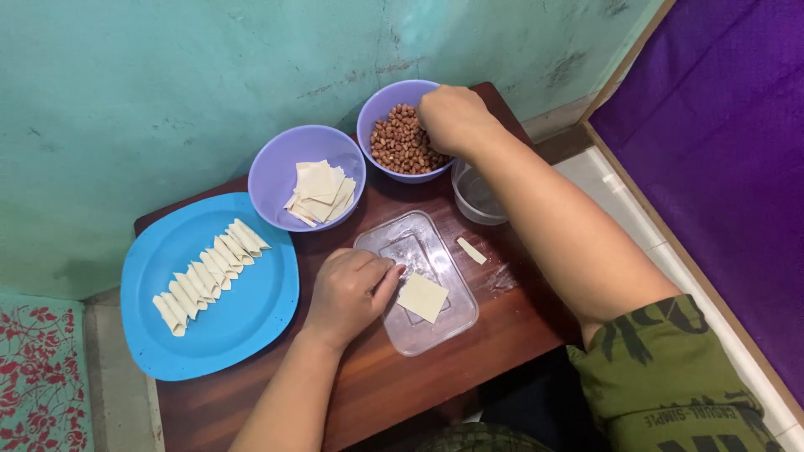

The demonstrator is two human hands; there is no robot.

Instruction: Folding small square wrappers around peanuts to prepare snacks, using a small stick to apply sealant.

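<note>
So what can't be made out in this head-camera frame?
- Right hand fingertips: buried among peanuts in the bowl of peanuts; any grasp hidden.
- Left hand fingertips: curled under beside the dough square.
- Clear cup: partly behind the right forearm, contents unclear.
- Rolled pieces on the blue plate: filling hidden inside.
</note>
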